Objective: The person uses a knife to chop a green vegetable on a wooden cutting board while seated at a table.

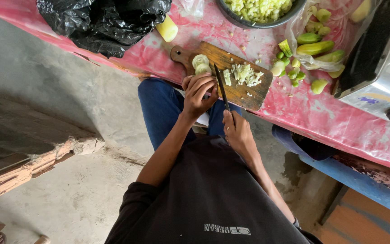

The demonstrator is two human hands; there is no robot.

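Both hands low at the cutting board (244, 92): left hand (198, 95) fingers-down, right hand (237, 131) around knife (221, 86).

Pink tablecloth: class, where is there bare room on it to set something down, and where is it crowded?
The pink tablecloth lies bare between the wooden cutting board and the steel appliance. A smaller patch lies between the black plastic bag and the board. It is crowded around the clear bag of green vegetables and the grey bowl.
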